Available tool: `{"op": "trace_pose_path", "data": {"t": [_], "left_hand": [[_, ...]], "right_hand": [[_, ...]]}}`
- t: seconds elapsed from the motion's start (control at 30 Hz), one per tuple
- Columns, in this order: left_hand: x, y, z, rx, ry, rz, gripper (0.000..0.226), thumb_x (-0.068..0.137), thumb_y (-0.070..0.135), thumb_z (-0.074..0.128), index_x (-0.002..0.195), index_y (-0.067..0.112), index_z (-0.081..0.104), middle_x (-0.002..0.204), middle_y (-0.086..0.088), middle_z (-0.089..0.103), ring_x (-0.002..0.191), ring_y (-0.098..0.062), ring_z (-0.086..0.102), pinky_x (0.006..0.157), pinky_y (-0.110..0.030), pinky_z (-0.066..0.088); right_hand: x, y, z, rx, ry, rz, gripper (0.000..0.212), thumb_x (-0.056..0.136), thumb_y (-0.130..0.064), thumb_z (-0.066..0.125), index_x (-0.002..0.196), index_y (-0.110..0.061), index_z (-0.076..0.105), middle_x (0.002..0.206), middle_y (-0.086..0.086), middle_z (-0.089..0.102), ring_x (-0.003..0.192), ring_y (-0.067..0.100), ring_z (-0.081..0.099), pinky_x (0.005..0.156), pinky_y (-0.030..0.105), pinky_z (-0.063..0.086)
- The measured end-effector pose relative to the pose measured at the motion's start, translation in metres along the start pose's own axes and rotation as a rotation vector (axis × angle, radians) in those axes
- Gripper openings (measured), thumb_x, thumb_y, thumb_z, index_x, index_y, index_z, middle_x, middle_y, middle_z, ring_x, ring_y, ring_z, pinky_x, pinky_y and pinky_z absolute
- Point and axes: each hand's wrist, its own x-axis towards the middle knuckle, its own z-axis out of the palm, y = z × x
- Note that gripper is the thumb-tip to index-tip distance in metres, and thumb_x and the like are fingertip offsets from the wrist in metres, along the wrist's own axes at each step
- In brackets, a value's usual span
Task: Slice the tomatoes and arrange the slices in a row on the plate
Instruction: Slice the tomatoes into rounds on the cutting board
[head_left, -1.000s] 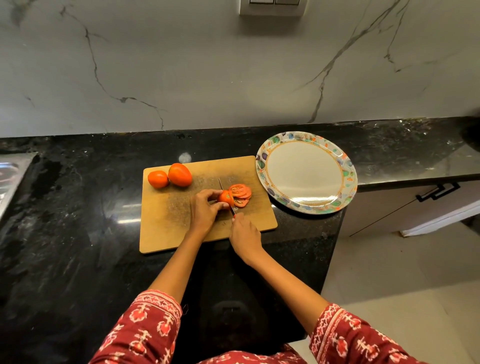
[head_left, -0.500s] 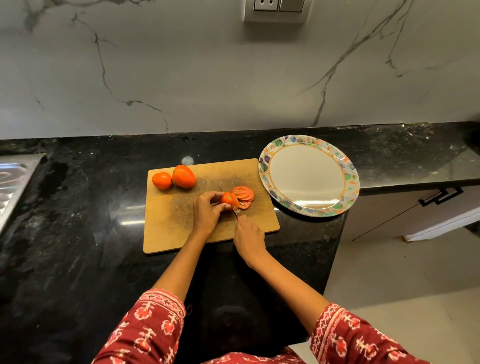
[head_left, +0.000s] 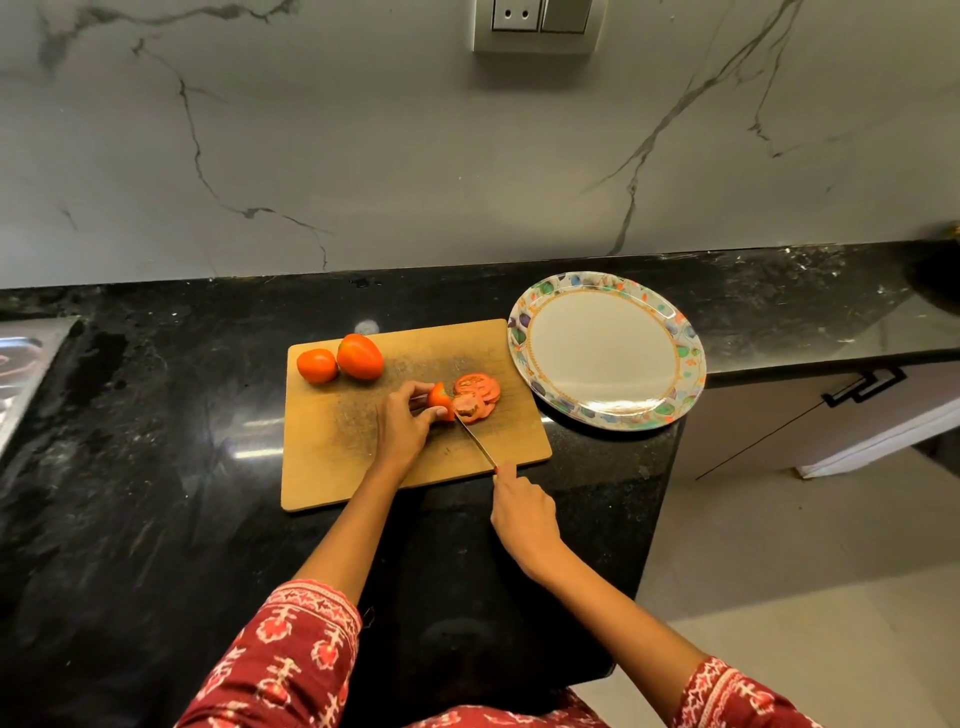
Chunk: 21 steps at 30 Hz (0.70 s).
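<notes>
On the wooden cutting board (head_left: 332, 457) my left hand (head_left: 402, 423) pinches the remaining end of a tomato (head_left: 439, 398). Several cut slices (head_left: 477, 394) lie overlapped just right of it. My right hand (head_left: 522, 512) grips the handle of a knife (head_left: 477, 439), and the blade runs from the board's near edge up to the slices. Two whole tomatoes (head_left: 340, 359) sit at the board's far left corner. The oval plate (head_left: 680, 332) with a patterned rim lies to the right of the board and holds nothing.
The black stone counter (head_left: 156, 467) ends in a step at the right, with the floor (head_left: 805, 571) beyond. A steel sink edge (head_left: 21, 358) shows at far left. A cabinet handle (head_left: 862, 389) sits below the counter at right. A marble wall with a socket (head_left: 537, 21) rises behind.
My right hand has drawn the knife back toward me, so the blade shows along the board. One more slice lies beside the tomato end. The camera view has moved closer.
</notes>
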Motion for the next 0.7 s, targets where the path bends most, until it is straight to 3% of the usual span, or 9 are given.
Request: {"op": "trace_pose_path", "data": {"t": [0.2,0.4,0.6,0.7], "left_hand": [[-0.009,0.000,-0.002,-0.019,0.013,0.021,0.029,0.073,0.002,0.074,0.099,0.007,0.062,0.100,-0.009,0.066,0.095,-0.017,0.061,0.084,-0.025,0.048],[-0.012,0.004,0.000,-0.010,0.005,0.054,0.031,0.074,0.002,0.073,0.104,0.006,0.063,0.102,-0.006,0.064,0.096,-0.013,0.058,0.071,-0.003,0.044],[-0.012,0.007,0.003,0.000,0.003,0.079,0.033,0.078,0.000,0.069,0.110,0.004,0.064,0.107,-0.012,0.067,0.100,-0.019,0.061,0.087,-0.027,0.050],[-0.013,0.010,0.003,0.007,0.020,0.104,0.032,0.077,-0.001,0.068,0.108,0.003,0.065,0.105,-0.012,0.067,0.099,-0.017,0.061,0.084,-0.020,0.047]], "right_hand": [[0.001,-0.005,-0.003,0.104,0.020,0.027,0.018,0.101,-0.017,0.034,0.115,-0.009,0.043,0.107,0.011,0.063,0.098,0.027,0.063,0.066,0.029,0.037],[0.001,-0.006,-0.017,0.219,0.078,0.016,0.025,0.103,-0.024,0.027,0.111,-0.008,0.045,0.104,0.012,0.063,0.094,0.031,0.062,0.065,0.034,0.038],[0.006,-0.023,-0.028,0.258,0.097,-0.037,0.027,0.103,-0.025,0.026,0.111,-0.007,0.045,0.103,0.012,0.061,0.094,0.030,0.061,0.068,0.035,0.039],[0.007,-0.030,-0.027,0.254,0.102,-0.030,0.027,0.103,-0.025,0.026,0.111,-0.008,0.045,0.103,0.012,0.062,0.096,0.029,0.061,0.072,0.037,0.044]]}}
